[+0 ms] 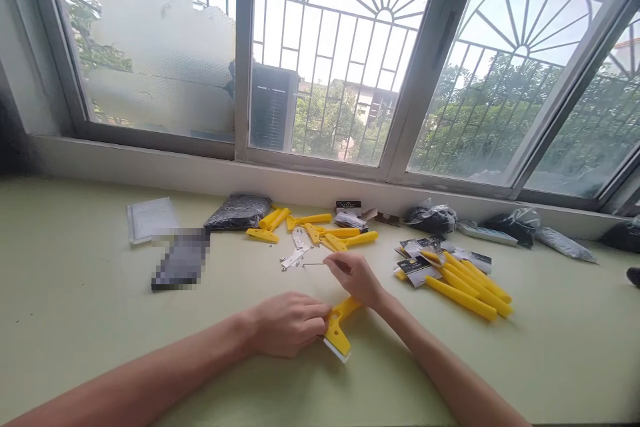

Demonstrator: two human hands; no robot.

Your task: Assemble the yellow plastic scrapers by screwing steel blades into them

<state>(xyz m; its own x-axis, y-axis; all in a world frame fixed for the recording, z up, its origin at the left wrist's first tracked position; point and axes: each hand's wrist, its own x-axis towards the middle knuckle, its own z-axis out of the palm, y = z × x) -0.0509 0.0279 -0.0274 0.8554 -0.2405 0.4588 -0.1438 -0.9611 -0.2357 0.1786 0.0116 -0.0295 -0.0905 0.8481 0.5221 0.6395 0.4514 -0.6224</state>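
Note:
My left hand (295, 323) is closed on the edge of a yellow scraper (339, 333), near its head. The scraper lies with its pale blade edge toward me, and its handle runs up under my right wrist. My right hand (354, 273) is closed in a pinch on a thin metal rod (315, 264), whose far end points left at small loose screws. Just beyond that tip lie flat silvery metal plates (295, 257) with several screws on and around them. Several yellow scraper pieces (345, 240) are spread behind the plates.
To the right is a pile of yellow scrapers with black-and-white cards (465, 283). A black bag (235, 211), a clear packet (151, 219) and a blurred dark object (181, 260) lie at left. Black plastic-wrapped bundles (431, 217) line the sill beneath the barred windows.

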